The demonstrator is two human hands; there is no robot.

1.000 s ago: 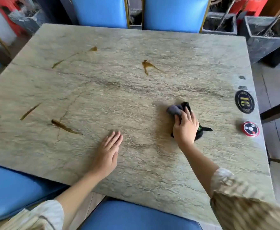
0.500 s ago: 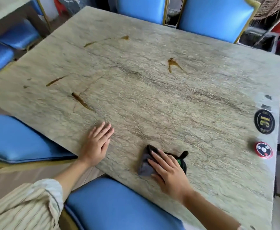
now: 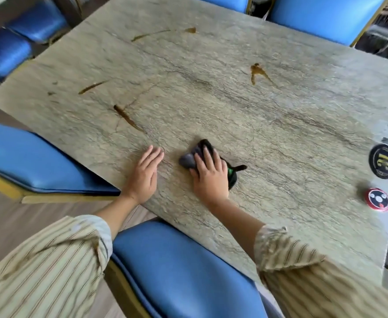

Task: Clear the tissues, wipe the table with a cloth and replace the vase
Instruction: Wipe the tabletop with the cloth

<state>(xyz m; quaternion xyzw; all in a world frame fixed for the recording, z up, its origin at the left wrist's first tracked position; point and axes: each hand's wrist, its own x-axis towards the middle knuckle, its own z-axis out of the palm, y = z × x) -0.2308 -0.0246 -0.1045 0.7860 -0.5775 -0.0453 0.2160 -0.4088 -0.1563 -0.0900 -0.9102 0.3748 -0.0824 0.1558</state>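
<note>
Left of the hands, a blue chair seat [image 3: 39,161] sits tucked against the edge of the desk [image 3: 268,134]. Beyond the left hand [image 3: 143,174], brown streaks [image 3: 126,117] mark the stone. That hand lies flat on the desk near its front edge, fingers spread and holding nothing. Just beside it, the right hand [image 3: 210,174] presses palm-down on a dark crumpled cloth [image 3: 196,154], fingers laid over it; the cloth pokes out on both sides of the hand. Well to the right, a round black coaster [image 3: 383,161] and a red disc [image 3: 378,199] lie near the desk's far side edge.
</note>
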